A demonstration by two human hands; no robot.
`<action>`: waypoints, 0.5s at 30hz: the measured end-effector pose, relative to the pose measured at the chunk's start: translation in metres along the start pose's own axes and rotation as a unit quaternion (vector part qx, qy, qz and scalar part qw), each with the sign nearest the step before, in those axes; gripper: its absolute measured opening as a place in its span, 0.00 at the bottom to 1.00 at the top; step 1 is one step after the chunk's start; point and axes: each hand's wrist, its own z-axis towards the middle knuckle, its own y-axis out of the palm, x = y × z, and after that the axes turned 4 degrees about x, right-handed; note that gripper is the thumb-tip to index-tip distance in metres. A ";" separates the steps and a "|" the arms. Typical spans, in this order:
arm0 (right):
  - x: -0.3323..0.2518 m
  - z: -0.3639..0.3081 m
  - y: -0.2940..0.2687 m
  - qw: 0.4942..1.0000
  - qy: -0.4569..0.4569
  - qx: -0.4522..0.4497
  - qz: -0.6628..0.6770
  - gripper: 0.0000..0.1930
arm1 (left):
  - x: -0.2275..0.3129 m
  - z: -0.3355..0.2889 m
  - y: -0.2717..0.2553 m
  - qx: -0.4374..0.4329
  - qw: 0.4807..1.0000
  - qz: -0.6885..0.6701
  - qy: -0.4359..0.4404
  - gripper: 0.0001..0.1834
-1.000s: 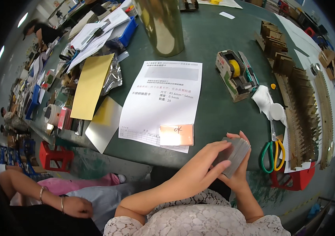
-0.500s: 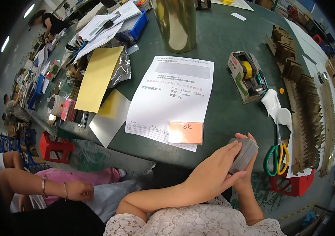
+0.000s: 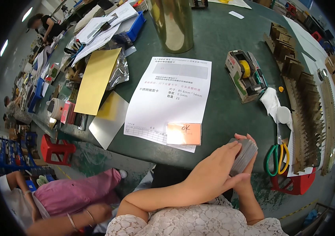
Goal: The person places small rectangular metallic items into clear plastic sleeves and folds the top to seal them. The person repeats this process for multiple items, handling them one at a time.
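Observation:
Between my two hands sits a stack of thin grey metal cards, held upright on edge just past the table's near edge. My left hand closes over the stack's left side, with its fingers on top and the thumb lower down. Around the right side wraps my right hand, partly hidden by the stack and the left hand. On the table lies a printed white sheet, with an orange card in a clear sleeve on its lower edge.
Right of the sheet stands a tape dispenser. Green-and-yellow-handled scissors lie near long toothed racks. A tall gold metal container stands at the back. Yellow paper and a blue tray are left. Another person's arm is at lower left.
My hands keep the card stack in nearly the same place. The co-worker's arm at lower left has moved down and towards me, uncovering a person in pink trousers. The view has shifted slightly.

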 end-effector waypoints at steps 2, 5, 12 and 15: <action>-0.004 0.000 0.003 1.000 -0.009 -0.002 -0.004 0.60 | -0.006 0.004 -0.016 -0.053 0.987 -0.127 -0.081 0.37; -0.007 0.004 0.001 0.995 -0.055 -0.016 -0.080 0.59 | -0.010 0.002 -0.025 -0.065 0.973 -0.196 -0.107 0.37; -0.003 0.005 -0.001 0.989 -0.080 -0.012 -0.127 0.47 | 0.008 0.004 0.014 0.046 0.996 0.077 0.006 0.39; 0.006 0.000 0.000 0.995 -0.059 0.023 -0.080 0.42 | 0.012 0.001 0.030 0.087 0.984 0.152 0.037 0.39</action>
